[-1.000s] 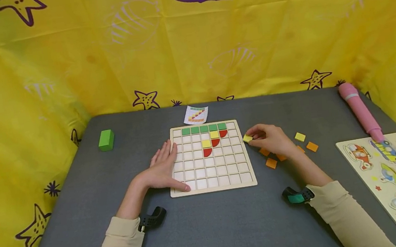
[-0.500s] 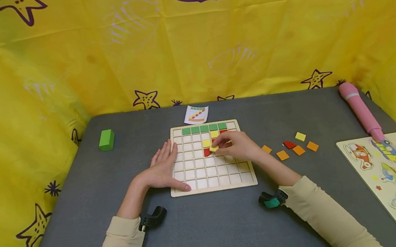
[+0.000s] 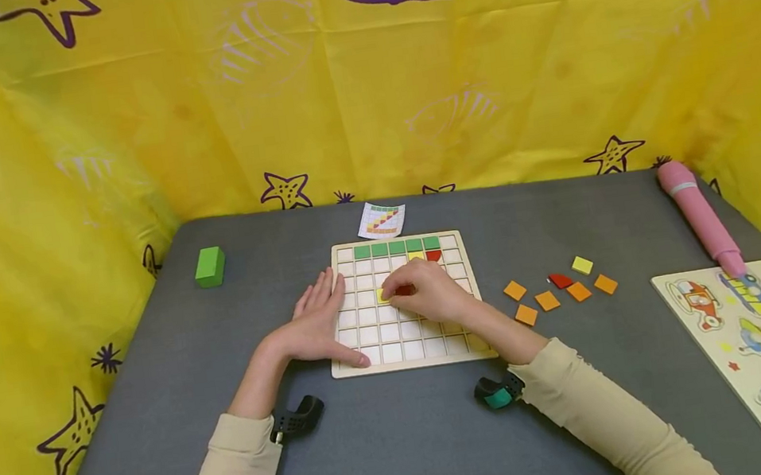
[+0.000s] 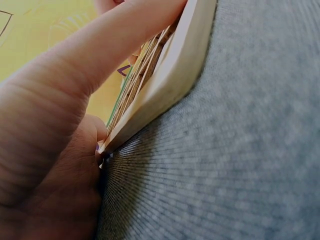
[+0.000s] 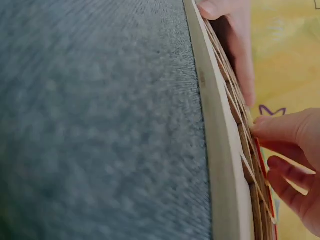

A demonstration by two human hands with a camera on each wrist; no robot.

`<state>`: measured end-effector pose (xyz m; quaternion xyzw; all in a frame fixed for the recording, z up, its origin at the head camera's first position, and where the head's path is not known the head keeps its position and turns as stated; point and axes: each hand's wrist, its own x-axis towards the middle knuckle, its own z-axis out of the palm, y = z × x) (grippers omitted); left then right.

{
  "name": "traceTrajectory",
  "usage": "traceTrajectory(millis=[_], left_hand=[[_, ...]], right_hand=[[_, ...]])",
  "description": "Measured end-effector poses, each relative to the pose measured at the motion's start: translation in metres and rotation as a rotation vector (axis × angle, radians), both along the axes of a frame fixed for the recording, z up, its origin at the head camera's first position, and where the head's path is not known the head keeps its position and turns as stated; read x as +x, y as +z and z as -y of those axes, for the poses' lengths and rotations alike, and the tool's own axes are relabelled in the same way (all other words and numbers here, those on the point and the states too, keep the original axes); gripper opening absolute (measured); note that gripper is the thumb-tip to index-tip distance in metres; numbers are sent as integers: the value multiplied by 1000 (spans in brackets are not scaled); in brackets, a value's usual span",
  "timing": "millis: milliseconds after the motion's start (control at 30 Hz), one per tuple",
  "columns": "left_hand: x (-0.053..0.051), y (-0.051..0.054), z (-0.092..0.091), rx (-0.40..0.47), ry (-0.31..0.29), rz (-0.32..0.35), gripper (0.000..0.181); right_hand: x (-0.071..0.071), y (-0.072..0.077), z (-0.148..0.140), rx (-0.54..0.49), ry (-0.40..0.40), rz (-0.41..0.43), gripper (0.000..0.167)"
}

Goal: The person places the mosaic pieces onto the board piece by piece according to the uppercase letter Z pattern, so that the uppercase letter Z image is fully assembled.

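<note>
A wooden grid board (image 3: 392,355) lies on the table, with a row of green square tiles (image 3: 397,247) along its far side. My left hand (image 3: 313,328) rests along the board's left edge, fingers spread and straight, thumb on the near left corner. Over the middle of the board, my right hand (image 3: 427,293) pinches a small yellow square tile (image 3: 383,296) at a cell; whether it sits fully in is hidden. Another yellow tile (image 3: 415,254) and a red quarter-round tile (image 3: 433,255) show beyond the hand. In the right wrist view, thumb and finger (image 5: 277,129) meet at the grid.
Right of the board lie several orange tiles (image 3: 547,301), a red piece (image 3: 560,280) and a yellow tile (image 3: 582,265). A printed pattern card (image 3: 381,220) lies behind the board. Farther out are a green block (image 3: 209,266), a pink microphone (image 3: 700,218) and a picture puzzle board (image 3: 729,364).
My right hand has carried the yellow tile from beside the board's right edge leftward to a cell near the middle. The left hand has stayed on the board's left edge.
</note>
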<state>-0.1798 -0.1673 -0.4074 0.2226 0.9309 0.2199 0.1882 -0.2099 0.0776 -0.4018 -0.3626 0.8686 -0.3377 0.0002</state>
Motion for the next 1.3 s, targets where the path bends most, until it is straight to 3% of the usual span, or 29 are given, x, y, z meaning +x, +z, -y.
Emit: traceTrajectory(millis=[233, 533, 967, 1133, 1300], left_hand=[[0, -1, -1, 3, -8, -2, 143], [2, 2, 3, 31, -26, 10, 144], [2, 2, 5, 37, -22, 9, 143], [1, 1, 5, 35, -21, 8, 144], [1, 0, 3, 34, -25, 7, 144]], right_hand=[[4, 4, -16, -26, -32, 4, 12], [15, 12, -77, -25, -243, 106, 11], [28, 25, -179, 197, -334, 103, 22], [27, 29, -195, 248, -342, 144, 29], [23, 22, -198, 235, -390, 142, 25]])
